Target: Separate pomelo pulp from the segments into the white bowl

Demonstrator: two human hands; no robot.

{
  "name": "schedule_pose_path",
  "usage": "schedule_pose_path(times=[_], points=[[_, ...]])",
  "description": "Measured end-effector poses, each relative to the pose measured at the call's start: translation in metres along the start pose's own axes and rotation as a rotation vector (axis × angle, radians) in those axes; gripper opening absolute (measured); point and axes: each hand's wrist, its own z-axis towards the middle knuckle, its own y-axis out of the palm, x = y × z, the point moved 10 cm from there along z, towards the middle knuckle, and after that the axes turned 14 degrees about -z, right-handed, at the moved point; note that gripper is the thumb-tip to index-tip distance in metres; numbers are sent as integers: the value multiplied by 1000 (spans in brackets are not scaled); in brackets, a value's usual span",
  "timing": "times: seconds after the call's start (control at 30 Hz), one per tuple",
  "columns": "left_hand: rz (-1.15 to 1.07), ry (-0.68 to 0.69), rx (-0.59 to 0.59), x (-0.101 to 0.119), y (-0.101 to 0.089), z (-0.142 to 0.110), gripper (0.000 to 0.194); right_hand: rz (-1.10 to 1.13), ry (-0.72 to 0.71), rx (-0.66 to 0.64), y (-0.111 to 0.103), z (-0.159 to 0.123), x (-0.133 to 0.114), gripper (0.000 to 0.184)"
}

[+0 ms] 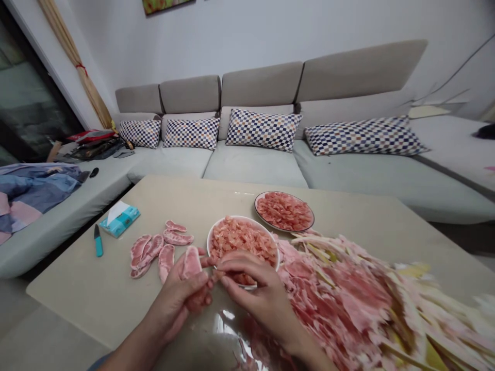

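My left hand (176, 301) is closed around a pink pomelo segment (192, 262), whose pale-edged membrane stands up between thumb and fingers. The thumb and forefinger of my right hand (261, 293) pinch a small piece of pomelo flesh (218, 274) at the left fingertips. Just behind both hands is a white bowl (209, 242) heaped with peeled pulp; the right hand covers part of its front. Several unpeeled pomelo segments (147, 253) lie left of the bowl. Beyond it, a dark-rimmed plate (312, 219) carries more peeled pulp.
A large pile of membranes and rind (348, 293) spreads over the table's right side. At the left lie a teal-handled knife (99, 244) and a blue tissue pack (121, 220). A grey sofa (251, 162) with checked cushions (263, 129) stands behind the table (85, 293).
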Motion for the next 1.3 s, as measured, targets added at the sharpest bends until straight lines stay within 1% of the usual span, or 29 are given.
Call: schedule_pose_path(times=[0.07, 0.17, 0.27, 0.33, 0.47, 0.53, 0.6, 0.67, 0.83, 0.97, 1.07, 1.17, 1.3], points=[[73, -29, -38, -6, 7, 0, 44, -17, -36, -11, 2, -1, -4, 23], [158, -27, -27, -5, 12, 1, 40, -40, -21, -26, 3, -1, -2, 27], [276, 50, 12, 7, 13, 2, 40, -33, 61, -30, 0, -2, 5, 24], [363, 115, 26, 14, 14, 2, 39, -16, 115, -32, -1, -3, 9, 19], [454, 248, 31, 25, 17, 0, 33, 34, 198, -80, 4, -5, 16, 7], [476, 299, 52, 28, 17, -2, 31, 75, 266, -110, 8, -7, 22, 7], [497, 319, 61, 29, 17, -3, 30, 99, 317, -123, 10, -8, 27, 8], [511, 313, 49, 27, 18, -3, 29, 101, 332, -123, 10, -8, 28, 9], [488, 247, 6, 19, 17, -1, 24, 92, 300, -101, 8, -8, 25, 8], [469, 163, 15, 9, 11, 2, 29, 100, 277, -73, 5, -8, 22, 8], [448, 157, 7, 5, 10, 3, 29, 88, 252, -44, 2, -8, 18, 7], [419, 166, -3, 4, 11, 3, 27, 82, 241, -48, 3, -8, 15, 7], [378, 142, -1, 1, 12, 6, 27, 85, 296, -52, 3, -6, 22, 7]])
